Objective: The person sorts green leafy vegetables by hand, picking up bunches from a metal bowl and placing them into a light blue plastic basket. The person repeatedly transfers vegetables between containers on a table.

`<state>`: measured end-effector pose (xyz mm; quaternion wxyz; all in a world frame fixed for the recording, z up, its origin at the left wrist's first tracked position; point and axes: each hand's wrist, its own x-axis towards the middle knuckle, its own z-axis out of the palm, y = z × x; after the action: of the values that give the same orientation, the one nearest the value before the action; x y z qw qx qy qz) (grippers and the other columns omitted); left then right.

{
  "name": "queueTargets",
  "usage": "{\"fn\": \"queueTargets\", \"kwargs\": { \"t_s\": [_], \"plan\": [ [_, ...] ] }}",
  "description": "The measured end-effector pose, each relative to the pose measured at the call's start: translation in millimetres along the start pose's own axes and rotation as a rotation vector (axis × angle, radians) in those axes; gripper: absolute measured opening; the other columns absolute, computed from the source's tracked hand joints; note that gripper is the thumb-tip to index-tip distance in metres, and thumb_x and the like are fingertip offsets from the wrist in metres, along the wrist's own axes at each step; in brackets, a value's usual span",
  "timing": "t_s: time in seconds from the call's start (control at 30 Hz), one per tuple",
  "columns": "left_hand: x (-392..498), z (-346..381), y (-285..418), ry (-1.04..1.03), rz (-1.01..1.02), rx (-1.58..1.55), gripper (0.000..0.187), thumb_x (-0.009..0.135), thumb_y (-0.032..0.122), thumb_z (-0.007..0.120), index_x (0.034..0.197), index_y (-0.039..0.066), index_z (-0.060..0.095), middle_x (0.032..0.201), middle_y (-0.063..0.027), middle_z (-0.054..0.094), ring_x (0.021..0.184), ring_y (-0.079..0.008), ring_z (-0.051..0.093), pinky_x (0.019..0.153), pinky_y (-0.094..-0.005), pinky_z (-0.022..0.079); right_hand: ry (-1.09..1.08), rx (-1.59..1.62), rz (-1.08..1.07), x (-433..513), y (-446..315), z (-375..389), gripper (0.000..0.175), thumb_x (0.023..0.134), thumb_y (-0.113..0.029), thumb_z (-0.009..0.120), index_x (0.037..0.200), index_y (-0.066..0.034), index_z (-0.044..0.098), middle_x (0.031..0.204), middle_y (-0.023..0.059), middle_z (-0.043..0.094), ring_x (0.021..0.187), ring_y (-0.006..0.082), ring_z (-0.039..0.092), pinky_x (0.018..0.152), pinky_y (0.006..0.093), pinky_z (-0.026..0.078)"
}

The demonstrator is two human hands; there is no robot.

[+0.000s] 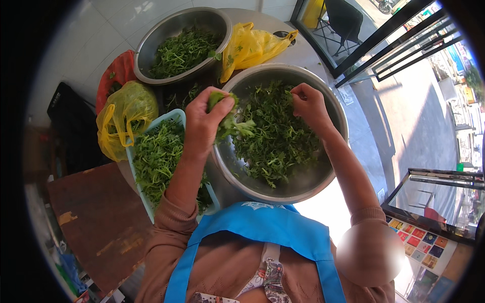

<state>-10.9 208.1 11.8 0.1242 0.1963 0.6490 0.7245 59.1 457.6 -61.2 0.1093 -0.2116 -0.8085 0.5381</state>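
My left hand [210,115] grips a bunch of leafy greens [227,123] over the left rim of a large stainless steel basin [276,195]. Inside that basin lies a loose heap of the same greens [280,132], with toothed leaves. At the heap's upper right is my right hand [310,106], its fingers curled and pinched together. Whether a sprig is between those fingertips is hard to make out. Below my left wrist stands a light green plastic basket [137,176], filled with more greens [157,155].
A second steel basin [142,57] holding greens [185,51] sits at the far left of the round table [252,15]. Nearby are yellow plastic bags [257,45] and a red bag [115,72]. A brown board [98,223] is at lower left; a glass door [341,34] stands at right.
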Motion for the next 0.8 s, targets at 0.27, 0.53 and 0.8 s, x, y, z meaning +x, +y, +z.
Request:
{"fn": "queueTargets", "kwargs": {
  "t_s": [0.27,0.53,0.8],
  "plan": [
    [-68.8,-149.9,8.3,-0.203,0.066,1.194,0.025,0.078,0.012,0.068,0.098,0.004,0.056,0.100,-0.0088,0.056,0.089,-0.0245,0.055,0.077,-0.0352,0.043,-0.046,-0.467,-0.154,-32.9,73.6,-53.2,0.014,0.079,-0.002,0.056,0.092,-0.0024,0.062,0.072,0.0043,0.058,0.061,0.0125,0.058,0.055,0.0261,0.047],
    [-124.1,-166.7,-4.0,-0.355,-0.203,1.195,0.060,0.077,0.026,0.068,0.131,0.009,0.047,0.142,-0.0105,0.038,0.130,-0.0317,0.035,0.110,-0.0445,0.020,-0.219,-0.136,0.005,-52.4,62.0,42.4,0.017,0.078,-0.016,0.061,0.091,-0.0045,0.065,0.079,0.0121,0.065,0.076,0.0252,0.063,0.068,0.0362,0.049],
    [-102.8,-164.5,39.8,-0.188,0.009,1.263,0.038,0.082,0.018,0.064,0.118,0.010,0.058,0.125,-0.0079,0.055,0.121,-0.0285,0.047,0.108,-0.0461,0.022,-0.256,-0.499,0.079,-56.7,69.9,68.2,0.022,0.081,-0.021,0.062,0.092,-0.0027,0.064,0.074,0.0086,0.064,0.072,0.0228,0.062,0.064,0.0334,0.048]
  ]
}}
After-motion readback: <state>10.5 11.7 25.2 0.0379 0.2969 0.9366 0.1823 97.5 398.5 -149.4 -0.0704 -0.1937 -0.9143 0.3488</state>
